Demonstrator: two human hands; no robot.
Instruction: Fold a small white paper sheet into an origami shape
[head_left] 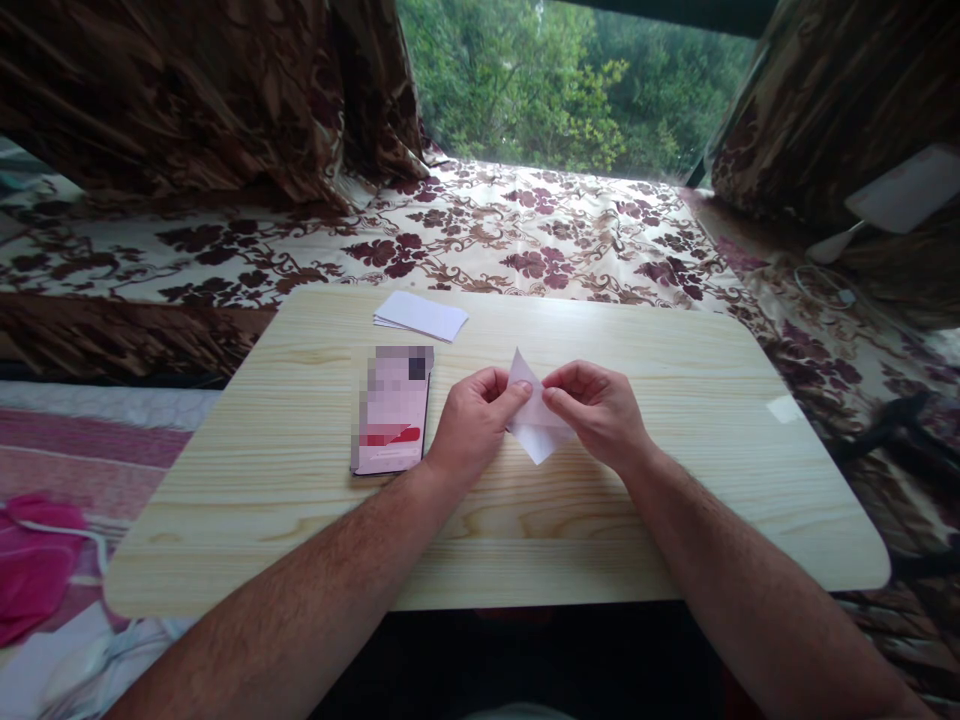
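Note:
Both hands hold a small folded white paper just above the middle of a light wooden table. My left hand pinches the paper's left edge between thumb and fingers. My right hand pinches its right side, fingers curled. The paper stands on a corner, one point up and one point down toward the tabletop. A phone with a lit screen lies flat just left of my left hand.
A small stack of white paper sheets lies near the table's far edge. Floral cloth covers the surface behind, with brown curtains at both sides of a window. A pink cloth lies at the lower left.

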